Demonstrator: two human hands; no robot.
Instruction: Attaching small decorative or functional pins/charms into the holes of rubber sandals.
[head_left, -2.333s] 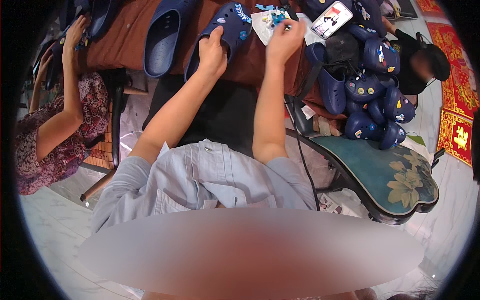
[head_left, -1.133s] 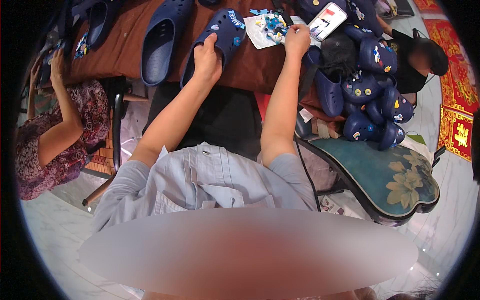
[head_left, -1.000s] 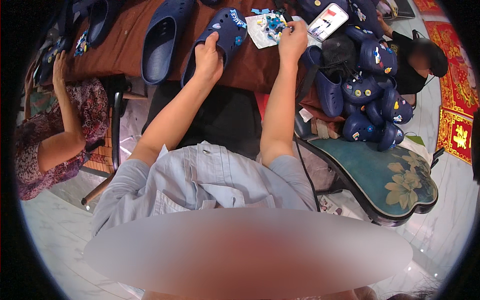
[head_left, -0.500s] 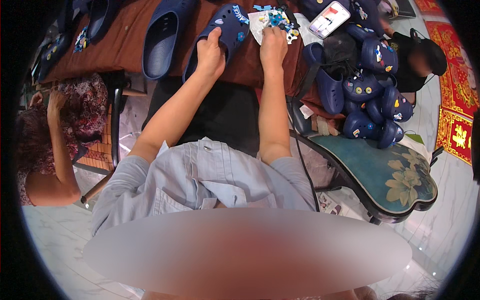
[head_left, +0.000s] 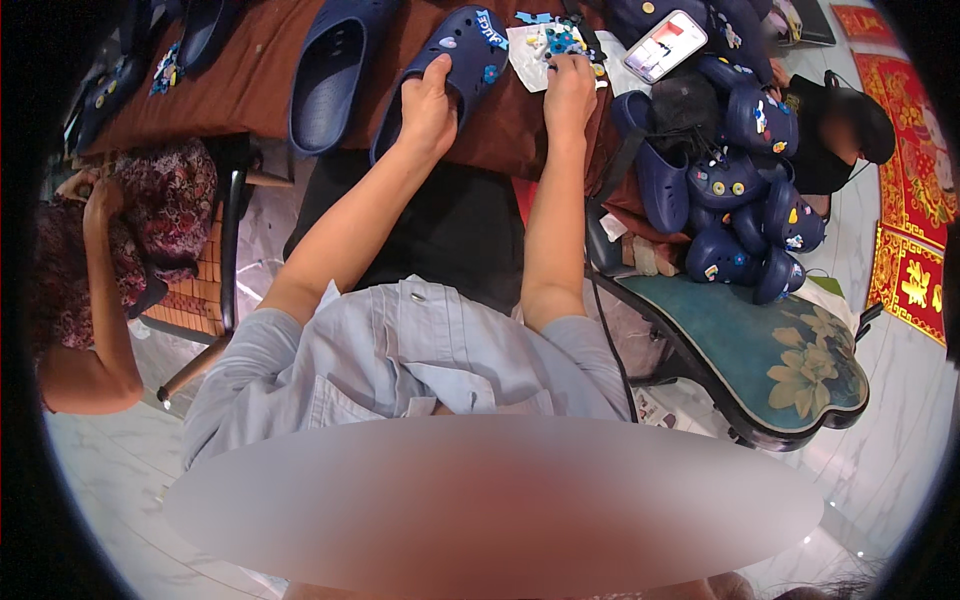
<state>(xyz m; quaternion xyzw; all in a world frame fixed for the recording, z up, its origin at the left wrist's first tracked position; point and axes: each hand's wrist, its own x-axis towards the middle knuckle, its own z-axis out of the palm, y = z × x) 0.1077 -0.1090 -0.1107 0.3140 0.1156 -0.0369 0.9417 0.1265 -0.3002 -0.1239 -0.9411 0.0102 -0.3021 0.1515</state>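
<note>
My left hand (head_left: 430, 112) grips a navy blue foam clog (head_left: 462, 48) by its opening, the thumb on top and the other fingers largely hidden inside. This clog carries a blue-and-white lettered charm near its toe, a blue flower charm and a pale oval one. At a white sheet (head_left: 523, 62) beside it, the bent, closed fingers of my right hand (head_left: 571, 98) reach into a heap of small shoe charms (head_left: 562, 40), mostly blue, white and yellow. Whatever sits at those fingertips is too small to make out. Left of the held clog lies a plain navy clog (head_left: 330, 85).
A lit phone (head_left: 665, 46) lies right of the charms. Several decorated navy clogs (head_left: 735, 180) are piled at the table's right edge, near a floral-seated chair (head_left: 720, 330). One person (head_left: 85, 260) sits at left; another, in a black cap (head_left: 868, 118), is at right.
My right hand has shifted slightly right within the charm heap. My left hand still holds the clog. The whole view has moved a little.
</note>
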